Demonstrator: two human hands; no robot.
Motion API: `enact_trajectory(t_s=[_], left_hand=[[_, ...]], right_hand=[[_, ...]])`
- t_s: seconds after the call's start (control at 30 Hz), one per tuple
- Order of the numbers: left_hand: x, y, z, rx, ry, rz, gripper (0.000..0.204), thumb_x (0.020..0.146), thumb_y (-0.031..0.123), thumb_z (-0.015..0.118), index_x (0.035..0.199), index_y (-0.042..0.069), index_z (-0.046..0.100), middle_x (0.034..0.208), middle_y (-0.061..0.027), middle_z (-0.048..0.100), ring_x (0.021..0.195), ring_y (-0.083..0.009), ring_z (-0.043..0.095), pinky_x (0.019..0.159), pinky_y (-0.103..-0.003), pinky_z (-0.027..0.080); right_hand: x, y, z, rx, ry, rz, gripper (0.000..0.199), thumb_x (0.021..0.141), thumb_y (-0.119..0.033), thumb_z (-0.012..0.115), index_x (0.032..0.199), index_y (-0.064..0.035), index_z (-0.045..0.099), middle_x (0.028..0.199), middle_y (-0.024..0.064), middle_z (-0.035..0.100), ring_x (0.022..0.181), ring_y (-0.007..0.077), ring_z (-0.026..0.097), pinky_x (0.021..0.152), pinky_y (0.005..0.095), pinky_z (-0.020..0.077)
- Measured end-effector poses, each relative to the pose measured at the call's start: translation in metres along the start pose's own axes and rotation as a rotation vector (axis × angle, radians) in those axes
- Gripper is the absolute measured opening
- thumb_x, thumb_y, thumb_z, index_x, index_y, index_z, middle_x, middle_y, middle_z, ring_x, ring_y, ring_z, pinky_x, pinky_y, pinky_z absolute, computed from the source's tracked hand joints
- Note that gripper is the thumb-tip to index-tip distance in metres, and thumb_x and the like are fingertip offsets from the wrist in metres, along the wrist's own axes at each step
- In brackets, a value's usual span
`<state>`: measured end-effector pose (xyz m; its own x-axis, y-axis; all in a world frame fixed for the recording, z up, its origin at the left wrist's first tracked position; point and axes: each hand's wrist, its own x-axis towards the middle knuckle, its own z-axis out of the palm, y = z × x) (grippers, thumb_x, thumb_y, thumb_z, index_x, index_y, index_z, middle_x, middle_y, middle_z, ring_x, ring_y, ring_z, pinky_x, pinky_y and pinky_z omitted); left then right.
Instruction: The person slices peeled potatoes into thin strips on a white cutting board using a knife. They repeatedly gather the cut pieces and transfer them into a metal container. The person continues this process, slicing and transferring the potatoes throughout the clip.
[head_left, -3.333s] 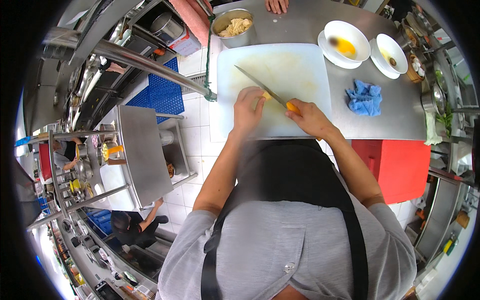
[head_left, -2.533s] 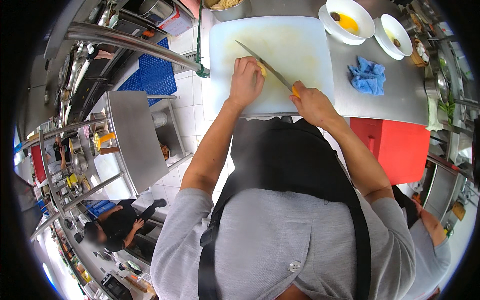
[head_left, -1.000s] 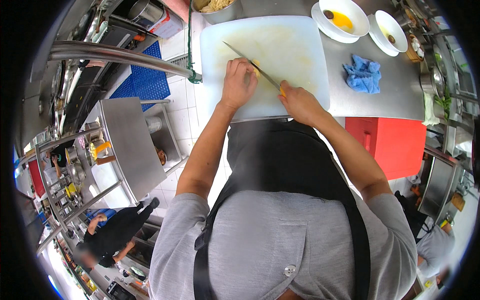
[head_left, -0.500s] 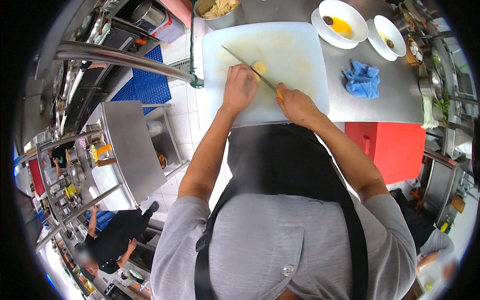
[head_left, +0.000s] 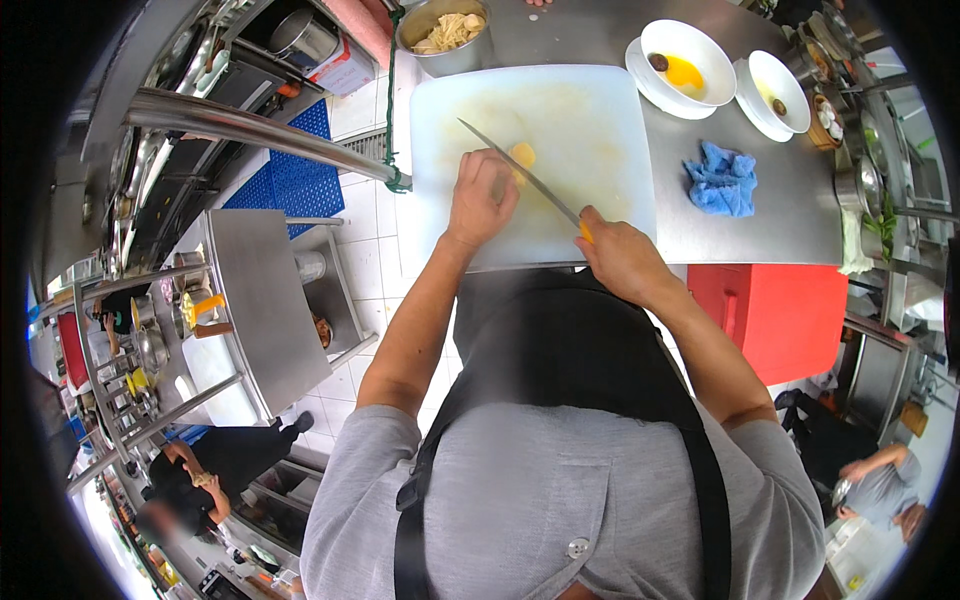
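A white cutting board [head_left: 590,110] lies on the steel counter [head_left: 770,225]. My left hand [head_left: 481,196] presses down on a small yellow piece of food [head_left: 522,155] on the board. My right hand [head_left: 622,256] grips the yellow handle of a long knife [head_left: 520,172]. Its blade runs diagonally up and left across the board, right beside the food and my left fingers.
A metal bowl of pale cut food [head_left: 447,30] stands behind the board. Two white bowls [head_left: 688,60] [head_left: 778,88] with yellow liquid are at the back right, a blue cloth [head_left: 722,180] beside the board. A red box [head_left: 780,310] is under the counter. Other people stand at lower left and lower right.
The view has shifted a little. My left hand has stayed on the yellow food, and the knife blade has kept working beside it on the board.
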<state>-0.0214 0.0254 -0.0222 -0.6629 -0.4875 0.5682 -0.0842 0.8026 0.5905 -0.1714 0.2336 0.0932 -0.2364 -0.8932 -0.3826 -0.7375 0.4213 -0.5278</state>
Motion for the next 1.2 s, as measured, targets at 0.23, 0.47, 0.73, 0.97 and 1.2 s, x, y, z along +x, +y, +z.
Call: enact_trajectory(t_s=[0.23,0.47,0.73,0.97,1.2], left_hand=[[0.001,0.003,0.000,0.004,0.025,0.022,0.024,0.082,-0.005,0.071,0.101,0.004,0.061,0.110,-0.0169,0.062,0.103,-0.0389,0.059,0.087,-0.047,0.052],[-0.001,0.000,0.000,0.018,0.007,0.024,0.022,0.081,-0.006,0.072,0.099,0.002,0.063,0.111,-0.0188,0.062,0.105,-0.0378,0.061,0.091,-0.044,0.052],[0.000,0.001,-0.001,0.008,0.013,0.023,0.021,0.083,-0.005,0.070,0.100,0.004,0.061,0.110,-0.0169,0.062,0.104,-0.0403,0.059,0.090,-0.048,0.051],[0.002,0.000,-0.002,0.015,-0.004,0.044,0.021,0.083,-0.005,0.070,0.100,0.004,0.062,0.111,-0.0162,0.062,0.104,-0.0394,0.059,0.090,-0.047,0.051],[-0.002,0.001,0.000,-0.002,0.024,-0.018,0.020,0.083,-0.006,0.072,0.099,0.003,0.064,0.113,-0.0178,0.062,0.104,-0.0368,0.062,0.090,-0.044,0.054]], right_hand=[[0.052,0.006,0.028,-0.002,-0.001,-0.006,0.028,0.107,-0.020,0.053,0.123,0.0018,0.051,0.097,0.0306,0.073,0.097,0.0499,0.071,0.087,0.0612,0.0534],[0.016,-0.001,0.001,0.009,0.010,-0.014,0.028,0.107,-0.022,0.056,0.119,0.0029,0.053,0.095,0.0303,0.073,0.094,0.0498,0.071,0.085,0.0600,0.0538],[0.002,0.000,0.006,0.030,0.032,-0.020,0.026,0.105,-0.017,0.058,0.119,0.0039,0.051,0.092,0.0308,0.072,0.091,0.0511,0.071,0.084,0.0599,0.0542],[0.046,0.010,0.031,-0.026,-0.022,0.015,0.032,0.108,-0.024,0.057,0.125,0.0016,0.049,0.097,0.0305,0.072,0.095,0.0523,0.069,0.085,0.0607,0.0530],[0.011,-0.004,0.000,0.031,-0.007,0.003,0.029,0.107,-0.022,0.056,0.122,0.0021,0.051,0.095,0.0311,0.072,0.094,0.0524,0.069,0.084,0.0609,0.0523]])
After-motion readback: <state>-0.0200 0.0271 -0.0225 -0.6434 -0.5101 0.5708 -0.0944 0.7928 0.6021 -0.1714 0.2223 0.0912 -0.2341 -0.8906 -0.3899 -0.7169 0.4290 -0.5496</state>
